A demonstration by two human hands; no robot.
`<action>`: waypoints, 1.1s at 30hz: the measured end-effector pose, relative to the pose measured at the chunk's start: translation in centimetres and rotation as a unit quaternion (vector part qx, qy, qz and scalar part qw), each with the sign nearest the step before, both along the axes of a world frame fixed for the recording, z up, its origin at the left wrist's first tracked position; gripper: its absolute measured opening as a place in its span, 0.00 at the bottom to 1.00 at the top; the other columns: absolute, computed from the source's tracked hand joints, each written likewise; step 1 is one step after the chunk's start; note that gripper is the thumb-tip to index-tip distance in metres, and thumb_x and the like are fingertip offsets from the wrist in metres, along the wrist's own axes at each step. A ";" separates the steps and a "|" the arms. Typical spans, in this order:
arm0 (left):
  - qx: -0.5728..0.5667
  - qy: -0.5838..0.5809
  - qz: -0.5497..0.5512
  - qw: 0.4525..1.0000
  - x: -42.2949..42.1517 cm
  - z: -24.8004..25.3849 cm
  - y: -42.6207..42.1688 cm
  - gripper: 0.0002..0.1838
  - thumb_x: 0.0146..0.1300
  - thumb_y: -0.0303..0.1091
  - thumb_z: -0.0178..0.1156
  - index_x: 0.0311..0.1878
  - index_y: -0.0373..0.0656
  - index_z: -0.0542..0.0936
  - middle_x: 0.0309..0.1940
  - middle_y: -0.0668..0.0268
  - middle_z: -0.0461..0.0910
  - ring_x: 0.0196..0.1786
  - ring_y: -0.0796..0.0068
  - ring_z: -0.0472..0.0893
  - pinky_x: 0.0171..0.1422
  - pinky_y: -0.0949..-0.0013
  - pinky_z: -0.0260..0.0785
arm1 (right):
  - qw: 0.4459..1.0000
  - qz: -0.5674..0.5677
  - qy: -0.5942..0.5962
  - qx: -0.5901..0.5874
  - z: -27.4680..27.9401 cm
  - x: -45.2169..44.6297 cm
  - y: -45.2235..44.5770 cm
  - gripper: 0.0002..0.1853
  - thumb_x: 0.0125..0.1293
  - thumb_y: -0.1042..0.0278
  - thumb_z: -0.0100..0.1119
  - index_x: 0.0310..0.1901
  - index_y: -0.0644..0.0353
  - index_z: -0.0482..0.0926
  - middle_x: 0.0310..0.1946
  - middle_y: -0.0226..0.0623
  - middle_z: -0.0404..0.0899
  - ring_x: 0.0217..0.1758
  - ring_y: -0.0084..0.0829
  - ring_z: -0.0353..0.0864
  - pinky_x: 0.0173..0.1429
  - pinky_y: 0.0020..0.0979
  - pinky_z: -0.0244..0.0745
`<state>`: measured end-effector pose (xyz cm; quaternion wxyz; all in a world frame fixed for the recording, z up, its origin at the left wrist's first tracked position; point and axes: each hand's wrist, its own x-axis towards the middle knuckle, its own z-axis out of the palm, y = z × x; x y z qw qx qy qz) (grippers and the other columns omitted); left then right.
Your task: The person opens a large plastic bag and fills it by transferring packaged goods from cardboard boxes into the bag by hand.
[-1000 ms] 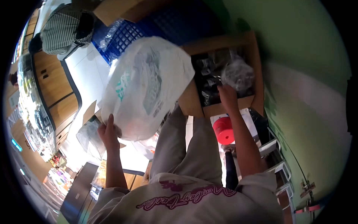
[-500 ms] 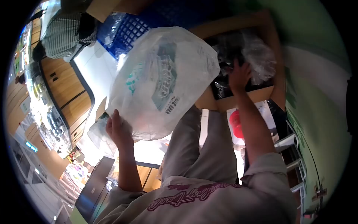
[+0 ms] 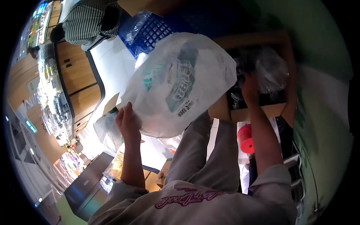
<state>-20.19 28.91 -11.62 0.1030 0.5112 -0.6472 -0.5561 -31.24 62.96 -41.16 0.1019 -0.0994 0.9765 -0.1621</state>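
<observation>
A large white plastic bag (image 3: 168,86) with green and black print spreads out in front of me, looking puffed up. My left hand (image 3: 129,122) is closed on its lower left edge, thumb up. To the right stands an open cardboard box (image 3: 258,111) holding dark items in clear plastic wrap (image 3: 272,69). Inside it is my right hand (image 3: 250,88), reaching down among the dark contents beside the crumpled clear wrap. Its fingertips are lost in shadow, so I cannot make out whether they grip anything.
Behind the bag is a blue plastic crate (image 3: 155,30) with clear wrap on it. A person in a striped top (image 3: 84,24) is at the upper left, near wooden cabinets (image 3: 77,75). A red round object (image 3: 245,138) lies below the box. At right runs a green wall (image 3: 318,123).
My right hand has sunk deeper into the box, and its spread fingers have dropped out of sight. My left hand keeps the bag. The whole view has shifted, with things appearing further right.
</observation>
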 end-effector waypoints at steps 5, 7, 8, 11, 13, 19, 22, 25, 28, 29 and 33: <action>-0.029 0.001 -0.036 0.999 0.2 0.3 -1.3 0.15 0.63 0.39 0.56 0.37 0.34 0.78 0.28 0.70 0.76 0.31 0.83 0.73 0.37 0.78 0.63 | 0.997 -0.008 -0.004 0.080 1.8 -0.3 -0.2 0.14 0.56 0.67 0.58 0.45 0.57 0.75 0.44 0.45 0.71 0.48 0.46 0.71 0.49 0.44 0.69; -0.028 0.016 -0.031 0.999 0.1 0.6 -1.2 0.13 0.63 0.39 0.56 0.34 0.36 0.79 0.26 0.73 0.75 0.29 0.86 0.70 0.34 0.80 0.60 | 0.998 0.018 -0.041 0.036 3.0 -0.2 1.4 0.10 0.59 0.70 0.54 0.43 0.57 0.77 0.38 0.45 0.74 0.43 0.46 0.74 0.47 0.42 0.70; -0.029 0.023 -0.025 0.999 0.1 0.2 -1.2 0.13 0.63 0.39 0.56 0.35 0.36 0.79 0.26 0.73 0.76 0.30 0.86 0.71 0.35 0.80 0.61 | 0.998 0.019 -0.032 0.051 4.3 -0.4 3.2 0.10 0.59 0.70 0.54 0.43 0.57 0.77 0.38 0.45 0.74 0.43 0.46 0.74 0.47 0.42 0.70; -0.016 0.027 -0.036 0.999 0.3 0.6 -1.2 0.15 0.63 0.39 0.56 0.39 0.35 0.80 0.30 0.71 0.78 0.33 0.85 0.72 0.39 0.79 0.62 | 0.987 -0.092 0.004 -0.133 11.3 0.0 6.3 0.08 0.61 0.71 0.54 0.41 0.61 0.75 0.35 0.42 0.76 0.40 0.38 0.76 0.47 0.35 0.72; -0.017 0.031 -0.031 0.999 0.2 0.6 -1.8 0.15 0.63 0.39 0.56 0.40 0.35 0.80 0.31 0.71 0.78 0.33 0.85 0.72 0.39 0.79 0.61 | 0.923 -0.238 -0.048 -0.299 15.8 -0.1 8.1 0.08 0.63 0.70 0.54 0.42 0.62 0.74 0.36 0.35 0.75 0.39 0.28 0.75 0.48 0.30 0.72; -0.021 0.001 -0.035 0.999 0.7 1.1 -2.9 0.16 0.63 0.40 0.56 0.41 0.34 0.79 0.31 0.70 0.78 0.33 0.86 0.73 0.39 0.81 0.62 | 0.643 -0.402 -0.184 -0.625 22.5 3.2 12.6 0.13 0.65 0.66 0.55 0.49 0.59 0.71 0.42 0.31 0.72 0.42 0.26 0.73 0.47 0.35 0.74; -0.009 -0.002 -0.042 0.999 0.9 1.2 -2.9 0.16 0.63 0.40 0.57 0.41 0.34 0.79 0.31 0.71 0.78 0.32 0.86 0.72 0.37 0.81 0.61 | 0.610 -0.344 -0.217 -0.680 22.7 3.4 13.0 0.14 0.63 0.63 0.57 0.49 0.56 0.70 0.48 0.34 0.71 0.48 0.28 0.73 0.46 0.37 0.77; -0.025 0.008 -0.035 0.999 0.8 1.5 -2.7 0.16 0.62 0.40 0.57 0.40 0.34 0.79 0.29 0.71 0.78 0.30 0.86 0.72 0.35 0.81 0.61 | 0.640 -0.286 -0.192 -0.687 25.0 3.8 11.0 0.17 0.65 0.58 0.54 0.49 0.58 0.71 0.53 0.36 0.70 0.48 0.30 0.73 0.46 0.36 0.76; -0.009 -0.001 -0.056 0.998 1.3 1.5 -3.3 0.15 0.63 0.39 0.56 0.40 0.34 0.79 0.29 0.71 0.78 0.31 0.85 0.73 0.38 0.80 0.63 | 0.661 -0.354 -0.170 -0.639 28.9 3.2 9.9 0.17 0.65 0.57 0.53 0.48 0.62 0.71 0.51 0.37 0.70 0.48 0.30 0.72 0.46 0.34 0.75; -0.006 0.009 -0.052 0.999 1.3 1.2 -3.4 0.15 0.63 0.38 0.56 0.41 0.34 0.79 0.29 0.71 0.78 0.31 0.85 0.73 0.38 0.80 0.63 | 0.659 -0.353 -0.172 -0.641 30.3 2.9 9.4 0.17 0.65 0.57 0.53 0.48 0.62 0.71 0.51 0.37 0.70 0.48 0.30 0.72 0.46 0.34 0.75; 0.000 0.019 -0.046 0.999 1.0 1.0 -3.0 0.13 0.62 0.36 0.57 0.39 0.33 0.80 0.27 0.70 0.78 0.30 0.84 0.73 0.37 0.79 0.64 | 0.747 -0.337 -0.053 -0.570 36.5 2.3 8.0 0.17 0.66 0.57 0.53 0.45 0.65 0.71 0.42 0.35 0.69 0.44 0.27 0.70 0.48 0.32 0.70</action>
